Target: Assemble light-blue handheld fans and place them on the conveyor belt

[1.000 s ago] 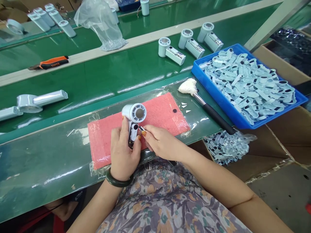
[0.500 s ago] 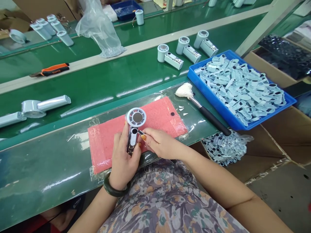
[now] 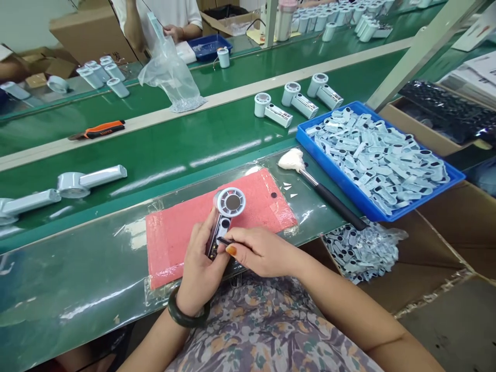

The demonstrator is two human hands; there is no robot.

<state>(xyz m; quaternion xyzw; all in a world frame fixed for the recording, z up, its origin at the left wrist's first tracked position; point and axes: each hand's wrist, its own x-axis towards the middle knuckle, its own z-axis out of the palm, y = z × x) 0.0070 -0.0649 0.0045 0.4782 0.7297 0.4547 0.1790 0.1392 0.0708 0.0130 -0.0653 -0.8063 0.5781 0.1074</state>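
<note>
My left hand [image 3: 205,263] is wrapped round the open handle of a light blue handheld fan [image 3: 231,202], its round slotted head pointing away from me. On the handle lies a pale cover strip [image 3: 222,227] with a black oval; bare electronics show below it. My right hand [image 3: 259,250] pinches a slim dark tool [image 3: 225,241], whose tip meets the lower part of the strip. Most of the tool is hidden by the fingers, so its exact kind is unclear. Both hands are above a red mat [image 3: 170,243].
Right of the mat lies a black-handled tool with a white wrapped head [image 3: 292,159], beside a blue tray [image 3: 362,209] of pale strips. More fans [image 3: 273,111] and orange pliers [image 3: 104,129] sit beyond. Across the line, a person's hand [image 3: 174,33] is near a plastic bag [image 3: 170,77].
The view has tilted up, bringing a person across the line into sight. The dark tool's tip has shifted from the strip's upper side near the oval to its lower part.
</note>
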